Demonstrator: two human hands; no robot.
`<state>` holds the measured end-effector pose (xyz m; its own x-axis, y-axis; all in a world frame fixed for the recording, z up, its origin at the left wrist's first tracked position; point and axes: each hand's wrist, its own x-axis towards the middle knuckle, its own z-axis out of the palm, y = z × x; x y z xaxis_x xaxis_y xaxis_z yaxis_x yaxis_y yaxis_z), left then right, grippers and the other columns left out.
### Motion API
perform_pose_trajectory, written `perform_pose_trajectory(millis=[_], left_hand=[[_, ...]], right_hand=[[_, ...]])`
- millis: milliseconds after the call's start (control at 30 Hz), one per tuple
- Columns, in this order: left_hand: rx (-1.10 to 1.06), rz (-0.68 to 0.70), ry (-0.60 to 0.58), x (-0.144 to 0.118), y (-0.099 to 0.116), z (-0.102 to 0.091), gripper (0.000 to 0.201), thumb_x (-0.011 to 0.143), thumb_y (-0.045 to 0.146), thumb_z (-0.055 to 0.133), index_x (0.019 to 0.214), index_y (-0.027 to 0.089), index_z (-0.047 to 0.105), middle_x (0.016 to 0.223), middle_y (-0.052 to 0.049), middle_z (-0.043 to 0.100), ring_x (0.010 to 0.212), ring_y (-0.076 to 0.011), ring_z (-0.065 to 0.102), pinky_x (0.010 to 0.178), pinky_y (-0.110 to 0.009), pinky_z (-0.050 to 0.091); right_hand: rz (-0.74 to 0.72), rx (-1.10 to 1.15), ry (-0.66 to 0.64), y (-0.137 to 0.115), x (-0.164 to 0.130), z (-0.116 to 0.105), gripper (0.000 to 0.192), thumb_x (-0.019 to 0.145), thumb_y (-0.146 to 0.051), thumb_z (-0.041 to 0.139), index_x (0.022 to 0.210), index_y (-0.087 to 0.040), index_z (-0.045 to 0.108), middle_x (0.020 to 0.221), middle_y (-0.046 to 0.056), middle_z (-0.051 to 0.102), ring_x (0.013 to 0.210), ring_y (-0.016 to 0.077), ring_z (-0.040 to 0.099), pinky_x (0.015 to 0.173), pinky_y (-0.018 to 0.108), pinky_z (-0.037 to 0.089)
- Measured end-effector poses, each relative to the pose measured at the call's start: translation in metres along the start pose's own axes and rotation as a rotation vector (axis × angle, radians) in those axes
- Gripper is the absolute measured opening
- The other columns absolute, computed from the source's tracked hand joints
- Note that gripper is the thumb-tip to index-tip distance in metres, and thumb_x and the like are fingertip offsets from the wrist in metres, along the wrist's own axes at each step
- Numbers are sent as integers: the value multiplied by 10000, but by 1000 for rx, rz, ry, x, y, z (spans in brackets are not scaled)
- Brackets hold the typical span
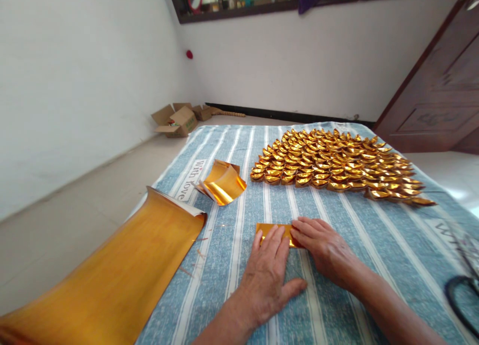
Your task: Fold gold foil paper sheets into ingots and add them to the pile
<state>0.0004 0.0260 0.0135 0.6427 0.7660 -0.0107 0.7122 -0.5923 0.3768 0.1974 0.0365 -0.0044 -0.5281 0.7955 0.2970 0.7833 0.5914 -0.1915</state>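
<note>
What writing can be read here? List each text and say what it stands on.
"With love": printed on a white label band of the striped blue cloth, at its left edge beside the loose gold foil sheets.
Faint lettering at the cloth's right edge, near the black scissors: too blurred to read.
Print on the cardboard box on the floor: too small to read.
Nothing legible on the folded gold paper under both hands.

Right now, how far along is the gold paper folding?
Done: a large heap of folded gold ingots lies on the striped cloth. In hand: the left hand and right hand press a folded gold strip flat, not yet shaped. Left: a small stack of cut gold sheets and a big curled gold sheet sit unfolded, so plenty remains.
</note>
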Motion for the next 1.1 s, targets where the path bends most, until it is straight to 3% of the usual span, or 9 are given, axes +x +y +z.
perform_pose_trajectory(millis=[600,733,933,1100], left_hand=[[39,14,-63,1,-7,-3,832,796,523,649,1455,152,301,1529,-177,292,1424,-321,227,1137,-557,215],[63,32,-38,0,-8,-1,849,801,556,625,1467,163,274,1539,-162,277,1438,-316,181,1138,-542,217],[94,32,-96,1,-9,-2,834,835,567,565,1482,161,231,1555,-155,231,1446,-296,152,1143,-530,193],[110,41,-123,2,-10,-4,828,847,584,536,1479,136,243,1555,-176,210,1448,-301,138,1143,-531,175]], right_hand=[[8,19,21,0,1,0,344,880,-75,434,1153,-176,618,1231,105,628,1155,248,553,929,441,469],[51,11,84,-5,2,4,306,897,-89,422,1086,-176,646,1184,106,644,1138,244,560,940,436,455],[164,76,146,-14,7,10,215,949,-227,449,1007,-190,652,1094,91,657,1092,234,563,938,429,443],[257,131,157,-15,6,12,199,915,-217,494,1021,-205,662,1172,101,616,1131,253,531,956,449,432]])
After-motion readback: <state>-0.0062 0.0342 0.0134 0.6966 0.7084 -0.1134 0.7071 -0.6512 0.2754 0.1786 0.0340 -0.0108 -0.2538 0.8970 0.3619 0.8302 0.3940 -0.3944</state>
